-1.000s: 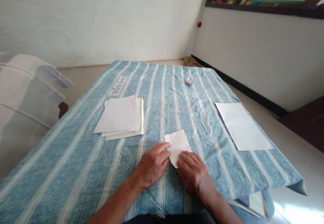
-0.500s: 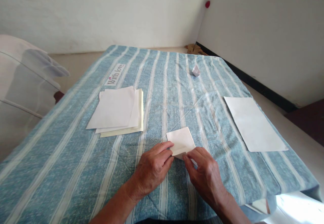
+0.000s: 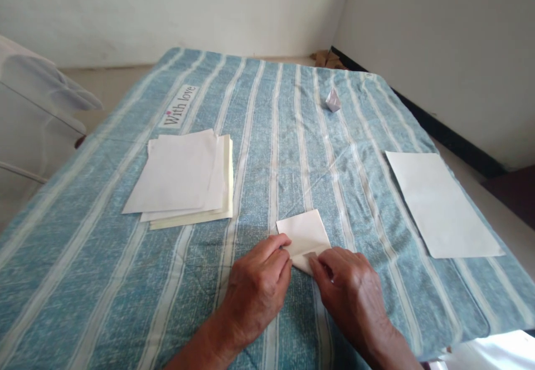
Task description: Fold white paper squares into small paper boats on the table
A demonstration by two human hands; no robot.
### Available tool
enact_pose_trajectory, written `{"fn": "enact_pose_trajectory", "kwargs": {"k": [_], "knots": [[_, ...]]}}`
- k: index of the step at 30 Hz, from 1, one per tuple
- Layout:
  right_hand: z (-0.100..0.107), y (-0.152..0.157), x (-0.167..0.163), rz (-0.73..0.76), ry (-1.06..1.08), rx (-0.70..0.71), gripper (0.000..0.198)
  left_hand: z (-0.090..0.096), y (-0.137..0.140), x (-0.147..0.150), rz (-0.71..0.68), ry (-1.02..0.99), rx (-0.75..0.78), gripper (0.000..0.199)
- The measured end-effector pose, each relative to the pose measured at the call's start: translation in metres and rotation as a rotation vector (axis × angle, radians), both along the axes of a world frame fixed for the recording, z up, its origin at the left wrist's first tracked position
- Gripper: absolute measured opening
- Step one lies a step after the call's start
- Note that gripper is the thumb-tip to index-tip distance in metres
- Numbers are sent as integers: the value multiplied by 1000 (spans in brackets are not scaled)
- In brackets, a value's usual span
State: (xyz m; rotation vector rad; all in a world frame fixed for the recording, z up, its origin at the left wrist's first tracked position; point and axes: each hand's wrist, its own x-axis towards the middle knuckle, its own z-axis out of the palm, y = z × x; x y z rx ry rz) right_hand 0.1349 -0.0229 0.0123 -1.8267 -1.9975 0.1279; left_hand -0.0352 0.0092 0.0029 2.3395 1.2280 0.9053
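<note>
A small folded piece of white paper lies on the striped tablecloth in front of me, its near edge turned into a flap. My left hand pinches the paper's left near corner, fingertips resting on the fold. On the other side, my right hand grips the right near part, thumb and index finger on the flap. Both hands are closed, and the fingers hide some of the near edge.
To the left is a stack of white and pale yellow sheets. A single white sheet lies near the right edge. Farther back stands a small folded paper shape. The blue striped tablecloth covers the table; a covered chair is at left.
The view has tilted down and come closer. My right thumb and fingers have shifted over the near flap of the folded paper, while my left hand keeps its corner.
</note>
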Motion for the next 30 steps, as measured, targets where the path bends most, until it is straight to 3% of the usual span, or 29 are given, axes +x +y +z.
{"fn": "enact_pose_trajectory", "kwargs": {"k": [13,19,24,30], "knots": [[2,2,2,11,69,-31,36,0,-1,3,43,-28,-23,18],[1,2,1,-1,60,-22,36,2,-4,4,68,-12,34,15],[1,2,1,-9,77,-31,35,5,-21,2,98,-5,134,13],[3,3,1,-5,65,-20,36,3,-42,-3,26,102,162,22]]}}
